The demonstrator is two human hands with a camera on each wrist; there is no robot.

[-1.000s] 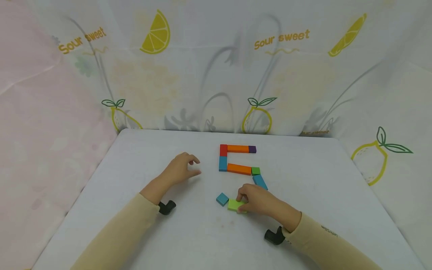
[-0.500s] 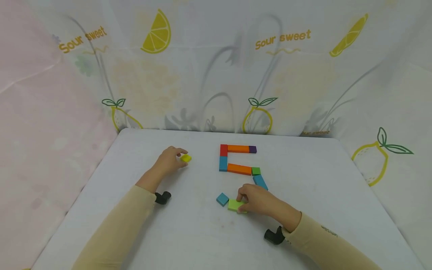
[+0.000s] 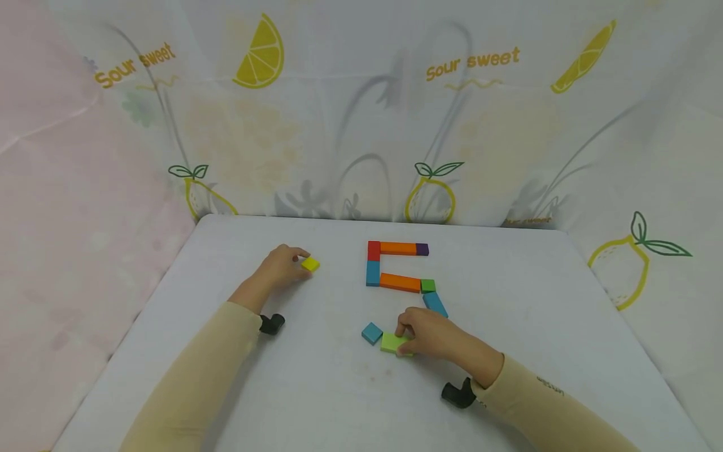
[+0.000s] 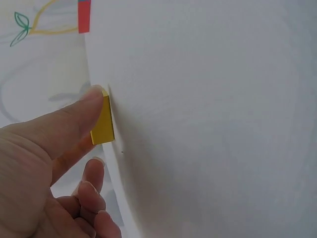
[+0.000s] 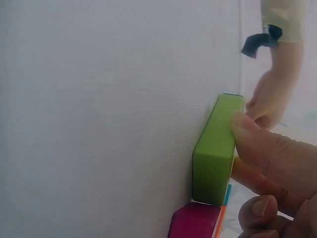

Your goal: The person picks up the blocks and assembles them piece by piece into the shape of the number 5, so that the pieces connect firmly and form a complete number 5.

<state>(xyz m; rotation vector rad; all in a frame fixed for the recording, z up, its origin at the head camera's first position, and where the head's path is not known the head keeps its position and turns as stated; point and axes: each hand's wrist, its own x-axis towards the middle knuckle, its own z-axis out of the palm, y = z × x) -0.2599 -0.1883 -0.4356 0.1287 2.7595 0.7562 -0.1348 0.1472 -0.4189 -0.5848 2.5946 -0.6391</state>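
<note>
In the head view my left hand (image 3: 279, 267) pinches a small yellow block (image 3: 310, 263) at the left of the white table. The left wrist view has the thumb (image 4: 94, 99) on that block (image 4: 103, 124), a finger behind it and the other fingers curled. My right hand (image 3: 432, 333) grips a light green block (image 3: 391, 343) lying on the table; its far end is under the fingers. A blue square block (image 3: 372, 333) touches the green block's left corner. In the right wrist view a magenta block (image 5: 195, 220) lies beside the green one; the head view hides it.
Behind my right hand, a row of blocks bends like a hook: purple (image 3: 422, 249), orange (image 3: 398, 248), red (image 3: 374, 250), blue (image 3: 373, 274), orange (image 3: 400, 282), green (image 3: 428, 286) and blue (image 3: 435, 304). A lemon-print cloth (image 3: 327, 125) hangs at the table's far edge.
My left hand has moved left and slightly away from me, its fingers now closed in on the yellow block, which was out of sight a second ago. My right hand has stayed on the green block.
</note>
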